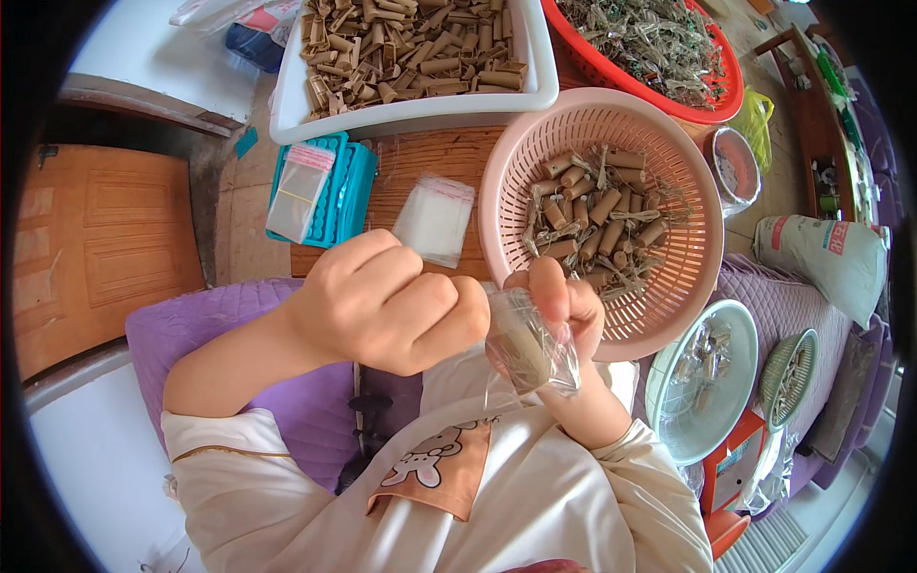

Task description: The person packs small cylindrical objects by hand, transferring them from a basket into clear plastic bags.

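Note:
My right hand [564, 315] holds a small clear plastic bag [535, 349] with a brown rolled stick inside it. My left hand [387, 301] is closed into a fist, and its fingers touch the top edge of the same bag. Both hands hover just in front of a pink perforated basket [688, 277] that holds several brown rolls and dried stems. A loose clear bag [435, 220] lies on the wooden table beyond my left hand.
A white tray [540, 91] of brown rolls stands at the back, a red basket [716, 100] of dried herbs to its right. A teal box [349, 186] carries more clear bags. A white bowl [669, 382] with filled bags sits lower right, next to a white sack [821, 258].

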{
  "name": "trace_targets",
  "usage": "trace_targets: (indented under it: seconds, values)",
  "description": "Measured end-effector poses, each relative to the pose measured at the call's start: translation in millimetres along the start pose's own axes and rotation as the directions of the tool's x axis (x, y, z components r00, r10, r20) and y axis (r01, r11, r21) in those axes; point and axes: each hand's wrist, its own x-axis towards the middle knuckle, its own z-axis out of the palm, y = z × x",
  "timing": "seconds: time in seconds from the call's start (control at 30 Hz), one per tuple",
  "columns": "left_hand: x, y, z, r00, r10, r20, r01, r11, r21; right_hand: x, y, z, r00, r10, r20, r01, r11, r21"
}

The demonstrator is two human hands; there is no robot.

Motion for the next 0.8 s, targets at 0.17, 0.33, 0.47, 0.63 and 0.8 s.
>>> trace_targets:
  seconds: [0.17, 0.33, 0.47, 0.63, 0.8]
  values:
    - [-8.4, -6.0, 4.4, 0.993, 0.077, 0.092, -0.067, 0.992, -0.106, -22.7, -35.8, -11.6, 0.989, -0.038, -0.143, 0.022, 0.993, -0.117]
    - [-28.3, -17.4, 34.2, 0.927, -0.17, 0.335, 0.251, 0.943, -0.217, -97.5, -142.3, 3.9, 0.674, -0.713, -0.191, 0.224, 0.444, -0.867]
    - [-60.0, -15.5, 64.8, 0.731, -0.285, 0.62, 0.448, 0.886, -0.12, -218.2, -229.6, -19.7, 0.33, -0.92, -0.212, -0.659, -0.063, -0.75]
    - [-80.6, -9.5, 84.4, 0.577, -0.374, 0.726, 0.632, 0.767, -0.107, -244.2, -216.8, -20.8, 0.029, -0.818, -0.575, -0.999, -0.015, -0.028]
    - [-89.3, -10.3, 98.7, 0.482, -0.509, 0.713, 0.775, 0.627, -0.076, -169.5, -204.2, 16.4, 0.5, -0.854, -0.145, -0.85, -0.452, -0.271]
